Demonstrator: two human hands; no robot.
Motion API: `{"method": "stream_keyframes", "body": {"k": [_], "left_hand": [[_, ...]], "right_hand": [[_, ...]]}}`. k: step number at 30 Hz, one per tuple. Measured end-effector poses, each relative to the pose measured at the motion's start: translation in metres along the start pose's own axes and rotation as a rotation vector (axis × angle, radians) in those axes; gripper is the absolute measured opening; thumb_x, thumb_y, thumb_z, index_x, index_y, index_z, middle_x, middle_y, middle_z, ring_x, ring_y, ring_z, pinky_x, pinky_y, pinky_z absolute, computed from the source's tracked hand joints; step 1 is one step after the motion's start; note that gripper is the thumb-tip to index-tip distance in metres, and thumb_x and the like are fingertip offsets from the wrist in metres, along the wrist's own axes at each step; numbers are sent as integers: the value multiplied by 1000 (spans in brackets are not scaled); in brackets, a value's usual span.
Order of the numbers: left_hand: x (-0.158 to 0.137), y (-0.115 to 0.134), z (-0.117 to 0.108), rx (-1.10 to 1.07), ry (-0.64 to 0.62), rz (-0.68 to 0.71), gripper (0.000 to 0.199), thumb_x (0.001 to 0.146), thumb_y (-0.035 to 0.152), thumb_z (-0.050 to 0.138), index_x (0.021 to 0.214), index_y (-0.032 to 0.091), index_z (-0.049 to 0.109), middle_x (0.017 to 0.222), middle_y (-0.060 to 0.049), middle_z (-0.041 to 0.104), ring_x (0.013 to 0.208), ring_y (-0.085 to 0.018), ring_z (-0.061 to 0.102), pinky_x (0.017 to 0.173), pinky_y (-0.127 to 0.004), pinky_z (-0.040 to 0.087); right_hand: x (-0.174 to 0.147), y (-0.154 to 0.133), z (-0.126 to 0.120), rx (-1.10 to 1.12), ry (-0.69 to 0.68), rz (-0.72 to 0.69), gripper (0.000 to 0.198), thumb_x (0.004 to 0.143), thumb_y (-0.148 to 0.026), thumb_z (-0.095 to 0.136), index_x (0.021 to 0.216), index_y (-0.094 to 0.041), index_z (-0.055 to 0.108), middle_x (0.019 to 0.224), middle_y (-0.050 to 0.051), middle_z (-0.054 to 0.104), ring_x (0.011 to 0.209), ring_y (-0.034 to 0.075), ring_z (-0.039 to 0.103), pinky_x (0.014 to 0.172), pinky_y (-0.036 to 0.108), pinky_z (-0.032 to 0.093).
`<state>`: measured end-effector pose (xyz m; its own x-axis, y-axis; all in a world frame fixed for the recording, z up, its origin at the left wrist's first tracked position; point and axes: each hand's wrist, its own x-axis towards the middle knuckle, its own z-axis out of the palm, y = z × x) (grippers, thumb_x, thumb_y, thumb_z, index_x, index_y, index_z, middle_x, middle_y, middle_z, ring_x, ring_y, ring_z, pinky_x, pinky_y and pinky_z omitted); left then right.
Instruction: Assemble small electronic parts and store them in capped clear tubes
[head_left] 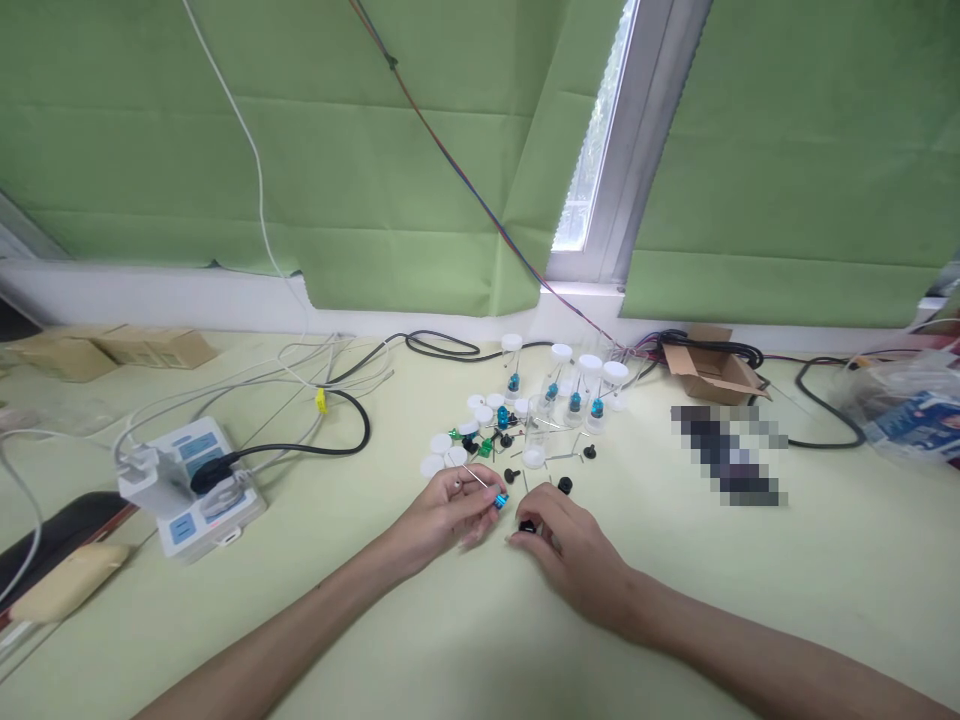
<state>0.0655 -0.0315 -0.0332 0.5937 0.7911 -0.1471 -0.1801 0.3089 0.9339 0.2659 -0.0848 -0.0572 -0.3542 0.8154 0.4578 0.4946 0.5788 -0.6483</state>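
Observation:
My left hand (448, 512) is closed on a small shiny blue metal part (501, 500), from which a thin metal rod (476, 477) slants up to the left. Just to its right, my right hand (574, 550) pinches a small black piece (527, 527), partly covered by the fingers. The two hands are close but apart. Beyond them lie black knob-like pieces (512, 476), a round black one (565, 485), green pieces (486, 448), bent metal rods (566, 457) and white lids (433, 465). A lidless clear jar (535, 445) stands among them.
Several clear jars (555, 385) with white lids and blue parts inside stand behind. Left is a white power strip (187, 470) with cables (352, 445). An open cardboard box (712, 378), a blurred-out item (727, 455) and a plastic bag (911, 410) lie right.

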Motion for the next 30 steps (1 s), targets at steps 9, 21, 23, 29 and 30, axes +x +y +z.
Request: {"method": "stream_keyframes", "body": {"k": [9,21,23,29,30], "left_hand": [[-3,-3,6,65,-98,29,25,85,37,71,92,15,62,59,0,60,47,-8,47,44,-21,34],[-6,-1,8,179,-134,38,27,84,39,71,92,14,64,67,-1,60,51,-9,50,47,-21,37],[-6,-1,8,186,-127,35,28,83,39,72,92,14,63,68,-1,60,51,-9,51,47,-21,37],[-6,-7,6,275,-133,66,25,87,38,67,95,15,62,59,2,57,48,-8,47,47,-21,34],[-6,-8,6,286,-127,77,25,87,38,67,95,15,62,58,2,56,48,-9,46,47,-22,34]], "right_hand": [[-2,4,4,176,138,125,14,89,-19,64,101,-22,58,87,3,65,73,16,63,66,27,55],[-4,9,8,335,85,165,10,87,-23,68,94,-22,61,86,2,63,57,12,63,53,24,58],[-3,8,7,333,85,164,9,87,-23,68,93,-22,61,84,1,61,56,11,62,52,23,57],[-2,7,6,332,80,156,7,88,-24,66,93,-22,63,82,2,61,60,13,60,47,22,57],[-2,7,5,329,75,151,8,88,-25,67,94,-22,64,83,2,61,62,13,60,48,22,57]]}}
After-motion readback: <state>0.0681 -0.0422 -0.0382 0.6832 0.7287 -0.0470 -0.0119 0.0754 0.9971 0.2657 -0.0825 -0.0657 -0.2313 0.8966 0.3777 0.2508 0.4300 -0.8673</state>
